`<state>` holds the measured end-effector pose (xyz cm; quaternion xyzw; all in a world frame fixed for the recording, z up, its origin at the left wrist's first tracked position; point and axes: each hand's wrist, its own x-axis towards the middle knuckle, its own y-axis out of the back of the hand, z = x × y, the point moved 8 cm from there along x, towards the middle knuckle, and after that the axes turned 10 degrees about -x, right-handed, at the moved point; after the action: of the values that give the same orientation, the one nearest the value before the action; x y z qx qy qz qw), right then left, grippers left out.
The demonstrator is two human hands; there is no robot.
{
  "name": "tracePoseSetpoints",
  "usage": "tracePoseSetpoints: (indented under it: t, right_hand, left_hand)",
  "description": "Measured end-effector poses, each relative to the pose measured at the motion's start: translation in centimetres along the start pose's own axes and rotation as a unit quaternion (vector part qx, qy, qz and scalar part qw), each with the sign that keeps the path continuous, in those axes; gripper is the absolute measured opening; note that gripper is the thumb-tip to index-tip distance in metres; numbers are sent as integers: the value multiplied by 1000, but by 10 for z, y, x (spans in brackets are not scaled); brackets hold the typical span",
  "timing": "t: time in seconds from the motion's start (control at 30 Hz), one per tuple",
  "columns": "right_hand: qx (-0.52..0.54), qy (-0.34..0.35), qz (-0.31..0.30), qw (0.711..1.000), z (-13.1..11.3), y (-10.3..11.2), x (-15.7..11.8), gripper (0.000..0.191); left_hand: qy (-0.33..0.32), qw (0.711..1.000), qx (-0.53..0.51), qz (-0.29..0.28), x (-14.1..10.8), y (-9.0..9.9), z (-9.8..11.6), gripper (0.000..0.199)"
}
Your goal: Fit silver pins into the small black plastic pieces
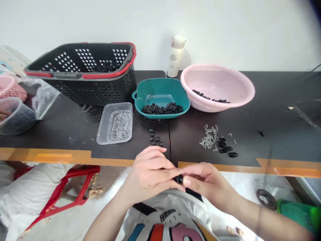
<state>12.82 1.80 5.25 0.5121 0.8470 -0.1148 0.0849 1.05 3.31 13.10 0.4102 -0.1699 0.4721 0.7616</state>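
In front of the table's edge, my left hand (152, 172) and my right hand (207, 180) meet around a small black plastic part (178, 179). Fingers of both hands pinch it, and they cover much of it. Just beyond my left hand lie several round black caps (151, 134) on the dark table. To the right, a loose pile of small silver pins (208, 137) lies beside several black oval pieces (225, 149). A clear plastic tray (101, 134) full of similar metal pins stands to the left of the caps.
A teal basin (160, 83) and a pink colander (218, 70) hold black parts, as does a black basket (82, 90) with red handles. Behind stands a white bottle (175, 57). A person's leg (32, 187) and a red stool (80, 197) are at lower left.
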Motion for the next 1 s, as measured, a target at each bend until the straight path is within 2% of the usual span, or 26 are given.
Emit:
tracePoseSetpoints:
  t: [0.13, 0.37, 0.53, 0.7, 0.9, 1.0]
  right_hand:
    - [30, -30, 4, 999, 10, 1, -1, 18]
    - [3, -44, 25, 999, 2, 0, -2, 22]
    - [-17, -32, 53, 998, 6, 1, -2, 21]
    - [10, -18, 74, 997, 18, 6, 2, 24]
    - [54, -23, 44, 997, 30, 6, 14, 29]
    - [96, -37, 27, 994, 31, 3, 17, 29]
  left_hand:
    - [5, 1000, 19, -14, 0, -2, 0, 19]
    - [-11, 999, 32, -6, -2, -4, 2, 16]
    - [-10, 999, 39, -13, -7, -12, -3, 11]
    - [-10, 1000, 29, -5, -7, -14, -6, 6]
    - [47, 998, 29, 5, -4, -7, -17, 17]
    - [64, 998, 27, 9, -6, -3, -21, 16]
